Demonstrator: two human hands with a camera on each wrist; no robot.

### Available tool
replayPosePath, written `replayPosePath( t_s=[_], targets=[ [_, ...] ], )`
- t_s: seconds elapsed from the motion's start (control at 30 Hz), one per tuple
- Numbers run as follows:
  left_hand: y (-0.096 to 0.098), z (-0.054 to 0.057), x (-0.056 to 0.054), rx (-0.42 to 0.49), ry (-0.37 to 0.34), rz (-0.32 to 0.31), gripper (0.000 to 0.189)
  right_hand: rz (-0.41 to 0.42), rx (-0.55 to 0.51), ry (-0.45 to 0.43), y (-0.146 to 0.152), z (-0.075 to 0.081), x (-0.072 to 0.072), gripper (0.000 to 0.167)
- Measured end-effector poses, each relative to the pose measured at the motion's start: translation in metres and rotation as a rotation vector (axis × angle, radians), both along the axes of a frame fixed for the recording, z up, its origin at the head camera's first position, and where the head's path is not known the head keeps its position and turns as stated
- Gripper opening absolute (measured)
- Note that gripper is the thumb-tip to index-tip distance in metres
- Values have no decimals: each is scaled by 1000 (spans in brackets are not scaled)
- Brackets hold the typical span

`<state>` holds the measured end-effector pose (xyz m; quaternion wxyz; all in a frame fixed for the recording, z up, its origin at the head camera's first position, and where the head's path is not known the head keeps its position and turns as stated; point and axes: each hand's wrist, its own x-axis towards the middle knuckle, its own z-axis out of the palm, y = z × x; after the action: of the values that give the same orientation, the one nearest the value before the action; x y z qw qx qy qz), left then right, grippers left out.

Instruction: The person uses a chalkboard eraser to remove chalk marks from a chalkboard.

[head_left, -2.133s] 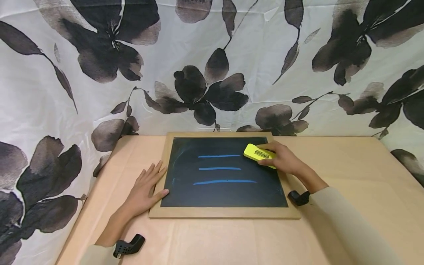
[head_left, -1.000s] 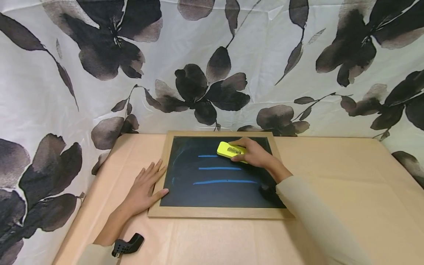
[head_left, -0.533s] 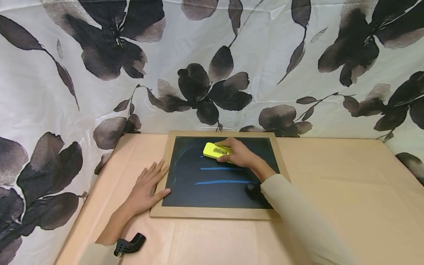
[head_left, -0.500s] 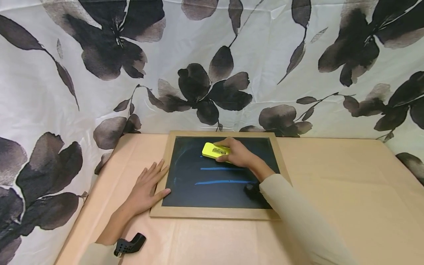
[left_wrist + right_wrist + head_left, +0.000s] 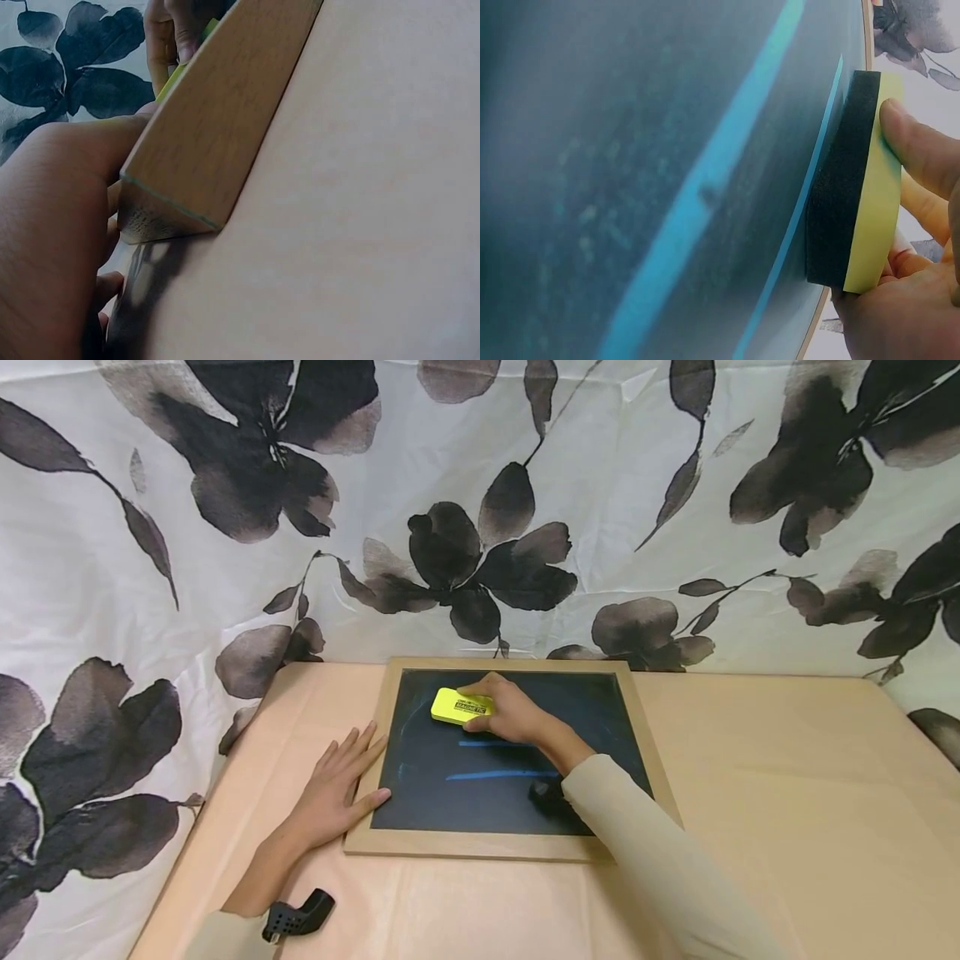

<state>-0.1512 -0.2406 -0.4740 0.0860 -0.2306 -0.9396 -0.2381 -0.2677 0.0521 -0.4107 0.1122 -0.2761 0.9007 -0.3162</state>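
- Wooden frame [image 5: 480, 845], dark chalkboard [image 5: 465, 810] enclosed, right there beneath the right hand [image 5: 513, 710]!
- Left hand [image 5: 330, 793]: fingers straight, resting on the frame's side.
- Right hand pinches the yellow eraser [image 5: 452, 705], jutting leftward from its fingers, long axis mostly sideways.
- Two blue lines [image 5: 501, 774], just below that grip, right ends hidden behind the arm.

Left hand [image 5: 337, 793], right hand [image 5: 513, 710]: my two hands. Beige sleeves [image 5: 660, 860] on me: two. Black wrist cameras [image 5: 300, 917]: two. Wood-framed chalkboard [image 5: 465, 806]: one. Yellow magnetic eraser [image 5: 447, 705]: one. Blue lines [image 5: 501, 774] I can see: two. Desk [image 5: 787, 777]: one. Floral cloth [image 5: 607, 539]: one.
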Motion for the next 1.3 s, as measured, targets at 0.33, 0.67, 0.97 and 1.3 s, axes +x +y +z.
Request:
replayPosePath(
  t_s=[0.33,0.67,0.97,1.3],
  targets=[
    [0,-1,-1,1,11,-9,73,38,45,17,6,4,0,58],
    [-1,0,0,13,5,-17,73,-67,85,18,54,4,1,59],
    [1,-1,0,19,9,-20,73,-163,79,101,118,2,11,65],
    [0,-2,-1,10,2,-12,75,-245,84,84,154,3,20,67]
  ],
)
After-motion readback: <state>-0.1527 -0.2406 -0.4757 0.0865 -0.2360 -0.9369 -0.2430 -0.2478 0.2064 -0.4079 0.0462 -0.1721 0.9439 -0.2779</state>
